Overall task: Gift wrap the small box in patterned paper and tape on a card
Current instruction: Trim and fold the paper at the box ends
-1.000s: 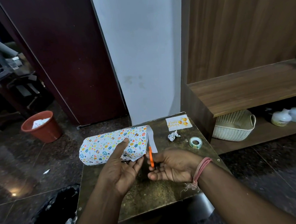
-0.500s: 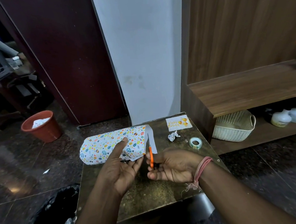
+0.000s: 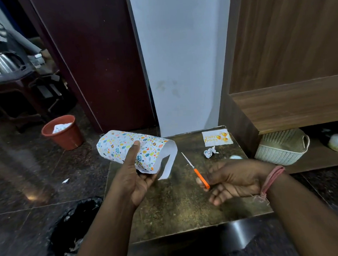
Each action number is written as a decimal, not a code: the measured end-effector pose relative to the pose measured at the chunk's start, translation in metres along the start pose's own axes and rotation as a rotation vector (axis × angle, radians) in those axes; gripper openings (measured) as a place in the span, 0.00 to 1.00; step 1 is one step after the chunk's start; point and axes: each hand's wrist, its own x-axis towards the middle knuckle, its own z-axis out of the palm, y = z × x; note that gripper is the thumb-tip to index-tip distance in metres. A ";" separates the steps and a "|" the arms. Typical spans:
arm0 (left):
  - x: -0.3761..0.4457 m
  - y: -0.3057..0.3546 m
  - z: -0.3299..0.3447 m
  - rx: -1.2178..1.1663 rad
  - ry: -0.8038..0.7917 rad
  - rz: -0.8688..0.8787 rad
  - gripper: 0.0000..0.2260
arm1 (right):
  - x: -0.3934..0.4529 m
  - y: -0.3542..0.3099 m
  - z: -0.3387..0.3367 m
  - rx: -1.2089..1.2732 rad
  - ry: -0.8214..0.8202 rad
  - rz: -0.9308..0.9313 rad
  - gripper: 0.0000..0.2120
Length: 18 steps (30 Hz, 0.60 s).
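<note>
While the left hand [image 3: 134, 181] grips the white wrapping paper printed with small coloured shapes [image 3: 130, 150], its thumb lies flat on the patterned outside and its fingers curl underneath. The paper is curled into a loose roll held up off the dark speckled stone table [image 3: 179, 206], at about ten o'clock from the table's middle, and a narrow white strip hangs from its right end. Whether the small box sits inside the roll cannot be told.

The right hand [image 3: 236, 180] pinches the orange handle of a thin-bladed cutter [image 3: 196, 170], whose metal blade points toward eleven o'clock, clear of the paper. A pink thread band [image 3: 272, 179] circles that wrist.

At the table's one o'clock corner lies a white birthday card with orange balloons [image 3: 217, 137], flat. Just toward six o'clock of the card sits a crumpled scrap of paper [image 3: 210, 152], and a roll of clear tape [image 3: 236, 157] peeks out just beyond the right hand.

On the floor at ten o'clock stands a terracotta-coloured bucket [image 3: 63, 134]; a cream woven basket [image 3: 284, 148] rests at three o'clock on a low wooden shelf.
</note>
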 end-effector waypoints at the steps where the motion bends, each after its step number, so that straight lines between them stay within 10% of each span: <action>1: -0.001 0.000 0.001 0.030 0.000 0.007 0.24 | 0.001 0.001 0.001 -0.012 -0.007 0.016 0.07; 18: -0.002 0.000 -0.001 0.209 -0.108 -0.022 0.25 | 0.005 0.006 -0.009 -0.023 -0.099 0.013 0.05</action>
